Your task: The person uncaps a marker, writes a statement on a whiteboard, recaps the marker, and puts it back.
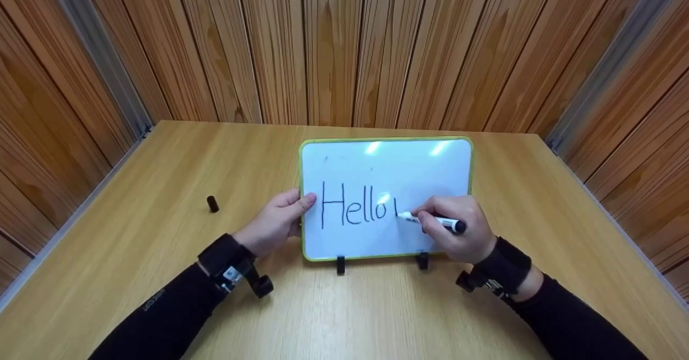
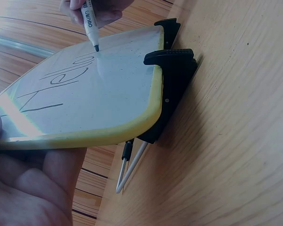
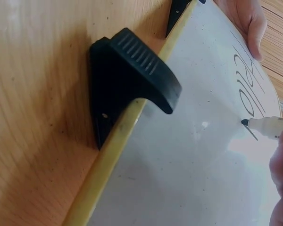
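A small whiteboard (image 1: 350, 161) with a yellow-green rim leans on a stand with black clips (image 2: 172, 61). "Hello" is written across it in dark ink, followed by a short upright stroke. My left hand (image 1: 274, 220) grips the board's left edge, thumb on the front and fingers behind. In my right hand (image 1: 457, 225) I pinch a white marker (image 1: 438, 221) with a black end. Its dark tip meets the board at the foot of that stroke, as the right wrist view also shows. Off to the left, a black marker cap (image 1: 212, 204) lies on the table.
The wooden table (image 1: 215, 155) ends at a plank wall (image 1: 334, 48) behind the board. Plank side walls rise left and right. Behind the board, a thin wire leg (image 2: 132, 167) of the stand reaches the tabletop.
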